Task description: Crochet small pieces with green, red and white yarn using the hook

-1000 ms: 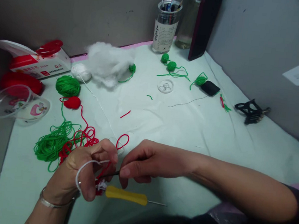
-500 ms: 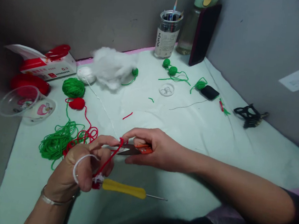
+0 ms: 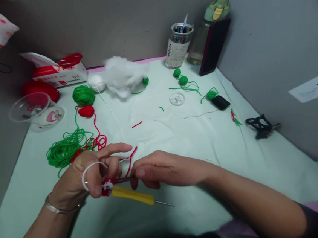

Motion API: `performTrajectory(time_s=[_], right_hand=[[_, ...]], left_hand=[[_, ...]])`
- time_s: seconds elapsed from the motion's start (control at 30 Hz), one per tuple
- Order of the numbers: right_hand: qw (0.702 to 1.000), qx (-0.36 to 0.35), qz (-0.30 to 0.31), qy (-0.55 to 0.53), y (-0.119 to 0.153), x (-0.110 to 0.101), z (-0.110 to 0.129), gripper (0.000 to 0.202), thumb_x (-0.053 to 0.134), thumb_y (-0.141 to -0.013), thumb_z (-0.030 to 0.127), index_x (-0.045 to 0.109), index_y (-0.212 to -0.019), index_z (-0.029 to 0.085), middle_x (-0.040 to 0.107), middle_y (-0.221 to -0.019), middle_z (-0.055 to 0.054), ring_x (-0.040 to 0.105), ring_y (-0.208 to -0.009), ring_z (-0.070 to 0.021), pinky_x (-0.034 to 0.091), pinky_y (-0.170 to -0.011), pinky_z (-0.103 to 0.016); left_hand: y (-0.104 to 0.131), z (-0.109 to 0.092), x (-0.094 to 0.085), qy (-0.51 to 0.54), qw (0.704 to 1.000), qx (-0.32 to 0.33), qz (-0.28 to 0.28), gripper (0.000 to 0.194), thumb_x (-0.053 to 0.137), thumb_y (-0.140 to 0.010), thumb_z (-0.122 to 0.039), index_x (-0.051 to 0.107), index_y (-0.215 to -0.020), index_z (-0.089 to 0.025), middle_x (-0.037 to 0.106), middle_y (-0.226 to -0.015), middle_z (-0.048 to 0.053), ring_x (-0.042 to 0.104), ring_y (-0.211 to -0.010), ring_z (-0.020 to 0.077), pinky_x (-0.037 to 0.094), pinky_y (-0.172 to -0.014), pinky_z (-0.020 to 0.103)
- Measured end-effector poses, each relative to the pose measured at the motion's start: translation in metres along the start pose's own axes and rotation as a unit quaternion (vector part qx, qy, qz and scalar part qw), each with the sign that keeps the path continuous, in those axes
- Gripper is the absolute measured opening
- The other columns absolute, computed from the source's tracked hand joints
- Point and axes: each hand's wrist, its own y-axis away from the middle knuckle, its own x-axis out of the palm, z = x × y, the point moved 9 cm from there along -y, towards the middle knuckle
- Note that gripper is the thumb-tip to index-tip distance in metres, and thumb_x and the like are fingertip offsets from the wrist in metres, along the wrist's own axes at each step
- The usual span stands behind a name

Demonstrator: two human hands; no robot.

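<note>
My left hand [image 3: 96, 171] is closed around a small red-and-white crochet piece [image 3: 107, 186], with its index finger stretched out. White yarn [image 3: 93, 164] loops round a finger. Beside the piece lies a crochet hook [image 3: 133, 196] with a yellow handle, its metal tip pointing right. My right hand [image 3: 156, 170] grips scissors [image 3: 126, 180]; the dark blades look closed and reach left to the piece, while the handles are hidden by the fingers. Between the hands, a red yarn strand [image 3: 132, 156] sticks up above the blades.
Green yarn [image 3: 61, 150] lies tangled at left, near a red yarn ball [image 3: 86, 111] and a green ball [image 3: 83, 95]. Behind them are white stuffing [image 3: 123, 75] and a box [image 3: 69, 75]. A pen cup [image 3: 178, 49], phone [image 3: 214, 47] and black clip [image 3: 262, 126] stand farther off.
My right hand has lowered the scissors from the red strand's upper end to beside the crochet piece. The blades, apart before, look closed. The view has shifted slightly.
</note>
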Motion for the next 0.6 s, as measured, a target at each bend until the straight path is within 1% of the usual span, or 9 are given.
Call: performTrajectory(time_s=[0.1,0.17,0.27,0.33,0.4,0.47,0.53,0.6], right_hand=[[0.999,0.013,0.002,-0.037,-0.002,0.004,-0.007,0.052,0.05,-0.101,0.064,0.066,-0.091,0.015,0.047,-0.065,0.005,0.045,-0.062,-0.0089,0.038,-0.061,-0.023],[0.997,0.029,0.004,-0.067,-0.003,0.006,-0.013,0.054,0.048,-0.101,0.066,0.065,-0.09,0.016,0.046,-0.063,0.006,0.042,-0.058,-0.0084,0.035,-0.055,-0.023],[0.993,0.054,0.007,-0.1,-0.002,0.006,-0.02,0.056,0.047,-0.1,0.068,0.064,-0.089,0.016,0.043,-0.062,0.007,0.037,-0.054,-0.0076,0.03,-0.05,-0.022],[0.992,0.061,-0.003,-0.11,0.0,0.002,-0.021,0.056,0.046,-0.101,0.067,0.064,-0.088,0.016,0.042,-0.061,0.007,0.034,-0.053,-0.007,0.027,-0.049,-0.022],[0.991,0.061,-0.012,-0.12,0.002,-0.002,-0.019,0.056,0.045,-0.102,0.066,0.065,-0.087,0.016,0.041,-0.06,0.007,0.032,-0.052,-0.0065,0.025,-0.048,-0.022],[0.989,0.063,-0.006,-0.13,0.004,-0.002,-0.018,0.056,0.045,-0.102,0.065,0.065,-0.087,0.015,0.04,-0.059,0.008,0.032,-0.052,-0.0063,0.024,-0.047,-0.021],[0.989,0.074,0.006,-0.129,0.004,0.002,-0.019,0.055,0.047,-0.101,0.066,0.064,-0.086,0.015,0.04,-0.059,0.008,0.032,-0.051,-0.0061,0.025,-0.047,-0.021],[0.991,0.082,0.005,-0.109,0.002,0.005,-0.021,0.055,0.048,-0.1,0.067,0.063,-0.086,0.016,0.042,-0.059,0.008,0.035,-0.052,-0.0062,0.028,-0.048,-0.021]], left_hand=[[0.0,0.003,0.008,-0.002,0.999,-0.014,0.031,0.027,0.091,-0.073,-0.042,0.079,-0.056,-0.025,0.068,-0.069,0.004,0.055,-0.061,0.0138,0.052,-0.064,0.03],[0.0,0.004,0.01,-0.013,0.999,-0.016,0.029,0.025,0.091,-0.073,-0.044,0.081,-0.058,-0.027,0.069,-0.069,0.005,0.056,-0.062,0.0146,0.053,-0.065,0.031],[-0.001,0.005,0.01,-0.026,0.999,-0.019,0.021,0.022,0.09,-0.075,-0.045,0.083,-0.059,-0.031,0.075,-0.079,0.007,0.06,-0.066,0.0158,0.055,-0.07,0.032],[-0.002,0.003,0.009,-0.024,0.999,-0.017,0.02,0.02,0.09,-0.075,-0.043,0.084,-0.06,-0.031,0.079,-0.088,0.007,0.062,-0.066,0.0142,0.056,-0.071,0.03],[-0.003,0.001,0.008,-0.022,1.0,-0.008,0.018,0.018,0.093,-0.072,-0.043,0.085,-0.06,-0.031,0.08,-0.093,0.006,0.063,-0.066,0.0122,0.056,-0.07,0.027],[-0.004,0.0,0.008,-0.027,0.999,-0.002,0.019,0.018,0.094,-0.07,-0.044,0.085,-0.06,-0.032,0.079,-0.09,0.006,0.063,-0.066,0.0115,0.056,-0.069,0.025],[-0.005,0.002,0.009,-0.039,0.999,-0.007,0.021,0.017,0.093,-0.071,-0.045,0.085,-0.061,-0.033,0.077,-0.08,0.005,0.066,-0.07,0.0143,0.057,-0.073,0.026],[-0.005,0.004,0.009,-0.052,0.998,-0.012,0.022,0.017,0.092,-0.072,-0.045,0.084,-0.061,-0.034,0.074,-0.072,0.005,0.067,-0.074,0.017,0.058,-0.08,0.029]])
